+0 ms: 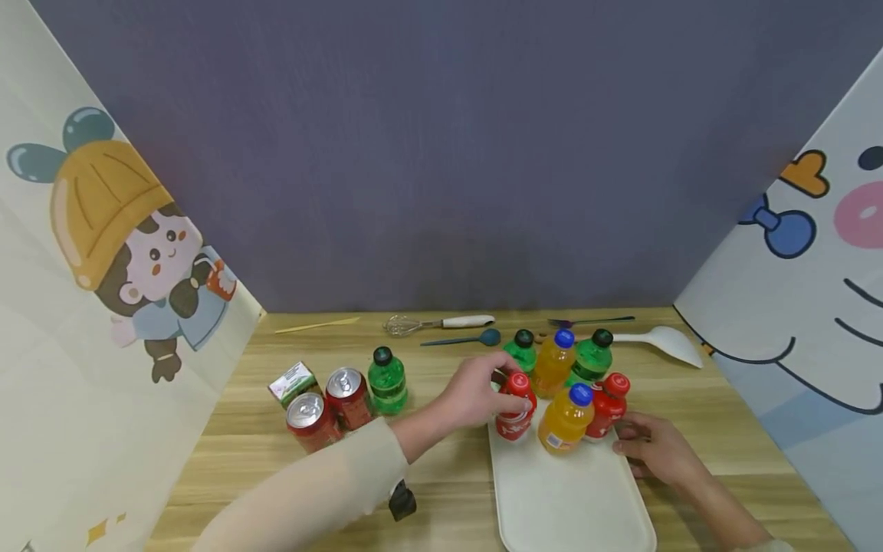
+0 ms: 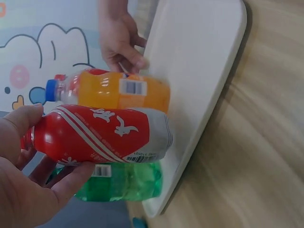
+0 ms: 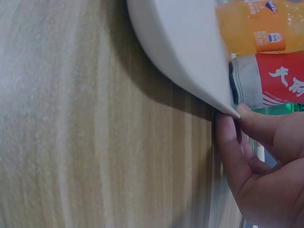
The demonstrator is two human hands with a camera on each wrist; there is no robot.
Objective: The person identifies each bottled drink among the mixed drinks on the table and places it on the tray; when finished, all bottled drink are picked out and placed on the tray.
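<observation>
My left hand [image 1: 476, 389] grips a red bottle [image 1: 516, 410] near its cap, at the left side of the white tray [image 1: 572, 506]. In the left wrist view that red bottle [image 2: 102, 135] lies between my thumb and fingers; whether its base touches the tray I cannot tell. My right hand [image 1: 655, 448] pinches the tray's right rim, thumb on top and fingers beneath, as the right wrist view shows at the rim [image 3: 209, 102]. On the tray stand two orange-juice bottles with blue caps [image 1: 566, 422], another red bottle [image 1: 607, 406] and two green bottles [image 1: 592, 356].
Left of the tray are two red cans [image 1: 348, 399], a small carton [image 1: 294, 383] and a green bottle [image 1: 388, 383]. Along the back lie a whisk [image 1: 441, 324], a dark blue spoon [image 1: 465, 338], a fork [image 1: 589, 321], a yellow stick [image 1: 317, 326] and a white ladle [image 1: 665, 341].
</observation>
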